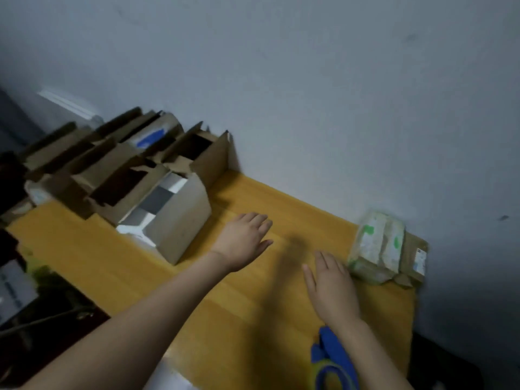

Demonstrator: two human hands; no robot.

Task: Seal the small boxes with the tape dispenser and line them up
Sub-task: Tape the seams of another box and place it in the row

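Note:
Several small cardboard boxes [121,167] with raised flaps crowd the far left of the yellow wooden table [253,319]. The nearest box [183,218] lies on its side, white and grey contents showing. My left hand [243,239] hovers flat and open over the table, just right of that box, holding nothing. My right hand [332,288] is also open, fingers straight, palm down above the table near a wrapped packet. A blue tape dispenser [333,361] lies at the table's near edge, partly under my right forearm. The picture is blurred.
A white packet with green print [377,246] and a brown parcel [413,260] sit at the table's far right corner against the grey wall [309,94]. Dark objects [42,319] lie at the lower left, beside the table.

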